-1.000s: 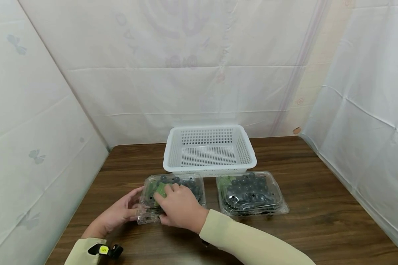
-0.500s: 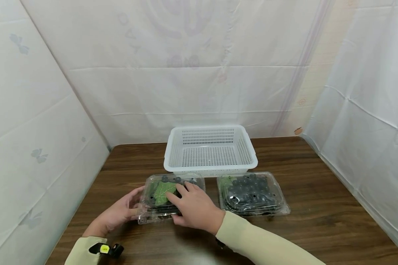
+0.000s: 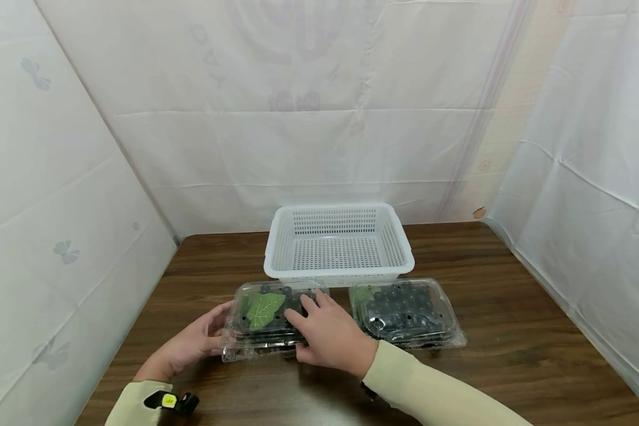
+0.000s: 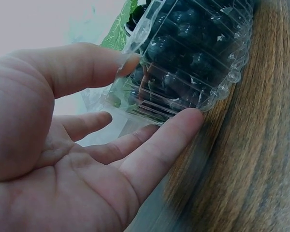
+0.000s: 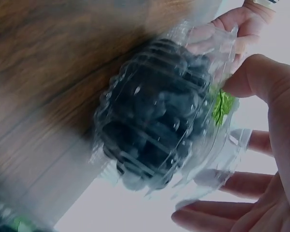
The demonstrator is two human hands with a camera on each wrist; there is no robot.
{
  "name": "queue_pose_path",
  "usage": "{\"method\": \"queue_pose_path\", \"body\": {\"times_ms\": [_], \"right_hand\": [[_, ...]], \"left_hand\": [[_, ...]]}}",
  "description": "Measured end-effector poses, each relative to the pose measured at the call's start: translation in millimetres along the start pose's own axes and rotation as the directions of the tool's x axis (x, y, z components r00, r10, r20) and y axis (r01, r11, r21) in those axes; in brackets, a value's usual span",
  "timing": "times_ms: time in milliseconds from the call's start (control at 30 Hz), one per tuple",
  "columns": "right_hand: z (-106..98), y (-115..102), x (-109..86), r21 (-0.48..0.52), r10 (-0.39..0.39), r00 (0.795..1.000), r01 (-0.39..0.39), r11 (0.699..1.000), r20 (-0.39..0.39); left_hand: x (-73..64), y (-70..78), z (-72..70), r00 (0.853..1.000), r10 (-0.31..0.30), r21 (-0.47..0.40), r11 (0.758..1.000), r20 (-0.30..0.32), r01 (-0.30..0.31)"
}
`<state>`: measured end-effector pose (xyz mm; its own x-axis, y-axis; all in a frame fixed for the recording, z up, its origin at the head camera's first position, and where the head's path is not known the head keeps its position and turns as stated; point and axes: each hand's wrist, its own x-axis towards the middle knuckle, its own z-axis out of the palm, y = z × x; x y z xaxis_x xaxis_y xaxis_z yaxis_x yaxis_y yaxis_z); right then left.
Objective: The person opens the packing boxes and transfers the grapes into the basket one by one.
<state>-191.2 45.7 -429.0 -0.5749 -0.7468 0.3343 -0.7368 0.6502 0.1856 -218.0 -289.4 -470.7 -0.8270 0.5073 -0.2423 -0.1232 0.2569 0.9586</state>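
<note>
Observing, in the head view, a clear plastic clamshell box (image 3: 274, 332) lying on a dark brown wood-grain tabletop (image 3: 500, 307), containing dark blue-black round fruit (image 3: 294, 300) and a flat green leaf (image 3: 265, 310). Noting the left hand (image 3: 191, 338) at the left end of the box, touching its edge, with the grip standing apart. Noting the right hand (image 3: 336, 336) over the right part of the box, spreading fingers across the lid, with the thumb toward the front edge. Recording a second clear plastic clamshell box (image 3: 407, 316) of similar dark fruit just beside the right hand; being unable to tell whether touching. Recording a white rectangular perforated plastic basket (image 3: 339, 273) behind both boxes.

Checking the left wrist view: seeing the thumb touching the rim at a corner, the nearest finger reaching straight to the lower wall, with the grip loosely apart.

Checking the right wrist view: finding the thumb at the rim near the leaf, remaining fingers spreading apart, partly behind clear plastic; seeing the left hand at the far end.
</note>
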Motion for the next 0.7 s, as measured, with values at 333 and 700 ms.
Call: {"method": "queue_pose_path", "body": {"times_ms": [333,700], "right_hand": [[0.0,8.0,-5.8,-0.066,-0.067,0.997,0.064,0.996,-0.037],[-4.4,5.9,0.1,-0.098,-0.091,0.994,0.097,0.990,0.064]], "left_hand": [[0.1,0.0,-0.1,1.000,0.013,0.010,1.000,-0.002,-0.013],[0.8,-1.4,3.1,0.999,0.014,0.043,0.999,-0.035,-0.012]]}}
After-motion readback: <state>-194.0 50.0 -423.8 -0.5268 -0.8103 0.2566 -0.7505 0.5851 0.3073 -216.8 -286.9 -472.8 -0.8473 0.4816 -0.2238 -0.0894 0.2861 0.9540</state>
